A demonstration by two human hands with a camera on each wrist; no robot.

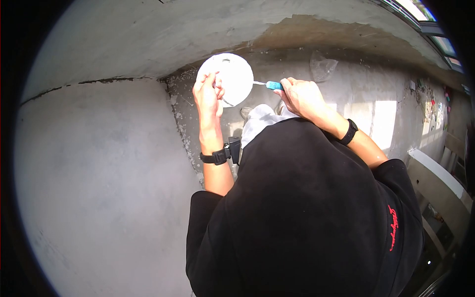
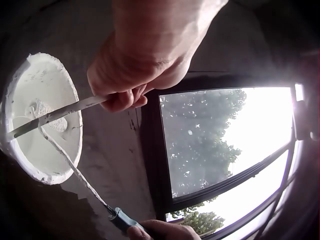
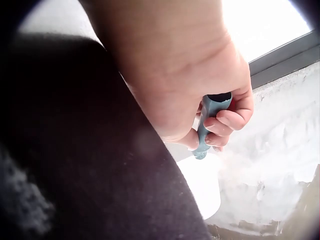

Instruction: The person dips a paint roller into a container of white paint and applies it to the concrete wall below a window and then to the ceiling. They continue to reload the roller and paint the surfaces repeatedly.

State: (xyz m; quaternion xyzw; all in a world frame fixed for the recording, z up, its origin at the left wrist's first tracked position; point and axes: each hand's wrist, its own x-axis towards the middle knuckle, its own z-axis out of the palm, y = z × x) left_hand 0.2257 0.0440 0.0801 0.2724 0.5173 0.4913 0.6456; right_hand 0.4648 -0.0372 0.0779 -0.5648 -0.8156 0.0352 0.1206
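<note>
My left hand [image 1: 210, 93] grips the flat bail handle [image 2: 72, 107] of a white bucket [image 1: 240, 74], holding it up near the wall corner. White paint coats the inside of the bucket [image 2: 47, 162] in the left wrist view. A small paint roller rests its white fuzzy head [image 2: 52, 119] inside, with its paint-smeared rod [image 2: 80, 175] reaching out over the rim. My right hand [image 1: 303, 99] curls round the roller's blue grip [image 1: 274, 85], to the right of the bucket. In the right wrist view the fingers [image 3: 232, 120] wrap this blue grip.
Grey plastered walls [image 1: 99, 173] meet behind the bucket, and paint flecks dot the floor [image 1: 185, 114] along the corner. A clear plastic bag [image 1: 322, 67] lies on the floor to the right. Windows [image 2: 200, 145] stand at the side. A pale ledge [image 1: 440, 173] runs at the right.
</note>
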